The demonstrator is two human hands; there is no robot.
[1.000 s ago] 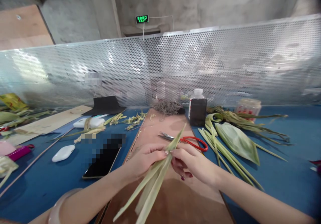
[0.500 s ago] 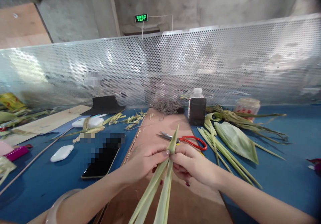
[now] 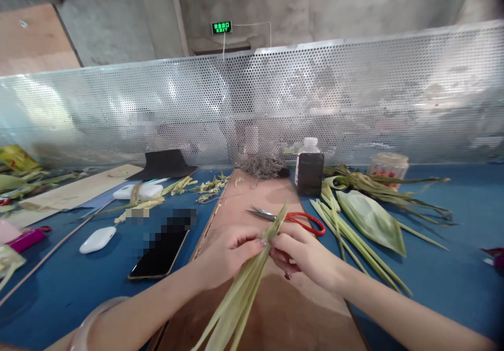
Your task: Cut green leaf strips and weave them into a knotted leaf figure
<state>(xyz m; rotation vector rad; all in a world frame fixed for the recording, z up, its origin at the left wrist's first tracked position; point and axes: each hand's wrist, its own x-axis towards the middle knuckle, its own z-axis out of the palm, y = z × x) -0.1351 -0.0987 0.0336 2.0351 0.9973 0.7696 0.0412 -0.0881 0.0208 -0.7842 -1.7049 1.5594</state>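
Note:
Between my hands is a bundle of pale green leaf strips [image 3: 242,296], its pointed tip up and away from me and its long tails hanging toward me. My left hand [image 3: 241,246] pinches the strips just below the tip, thumb on top. From the other side my right hand [image 3: 297,251] pinches the same spot, its lower fingers curled beneath. Just beyond the hands, red-handled scissors [image 3: 305,221] lie on the brown board [image 3: 263,196], blades apart and pointing left. Part of the scissors is hidden behind the leaf tip.
To the right lie more green strips [image 3: 366,251], a broad leaf [image 3: 370,220], dried leaves [image 3: 397,193] and a jar [image 3: 389,168]. A dark bottle [image 3: 310,172] stands behind the scissors. Leftward are a phone [image 3: 161,254], a white case [image 3: 97,240] and scraps [image 3: 212,187]. A perforated metal screen [image 3: 275,99] rises behind.
The strips' tails have drawn together and swung left, closing the gap between them. The tip leans more to the right and looks wider. Both hands keep their pinch.

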